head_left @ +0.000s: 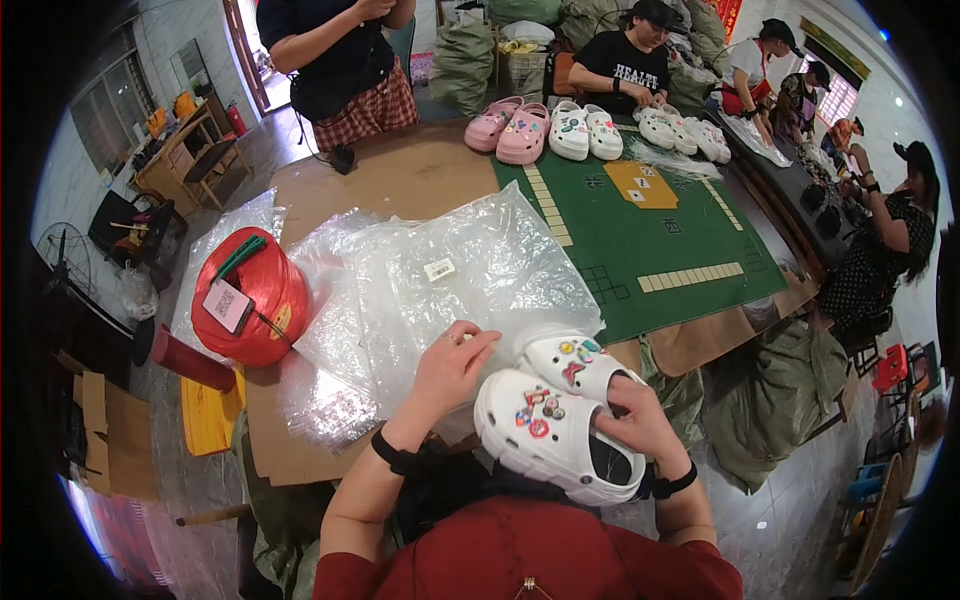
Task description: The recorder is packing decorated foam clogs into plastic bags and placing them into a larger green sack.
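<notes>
Right hand (640, 420) grips a pair of white clogs (530, 430) at the near edge of the table (370, 190)

The right hand's fingers are clamped on the clogs, reaching into their foot openings. The two shoes sit side by side, toes to the left, with colourful charms on their uppers. Just left of them, the left hand (455, 365) is over the near part of the clear plastic bags (450, 265), fingers half curled; whether the tips close on the plastic, I cannot tell.

The bags lie flat in an overlapping spread. Left of them stands a red roll of twine (278, 285), a green-handled tool (240, 257) resting in its top. At the far side are pink clogs (522, 135) and more white clogs (570, 135), near and on a green mat (625, 225). On the floor at right, a woven sack (775, 400) bulges, contents hidden; at left stands a cardboard box (120, 450), its inside hard to see.
</notes>
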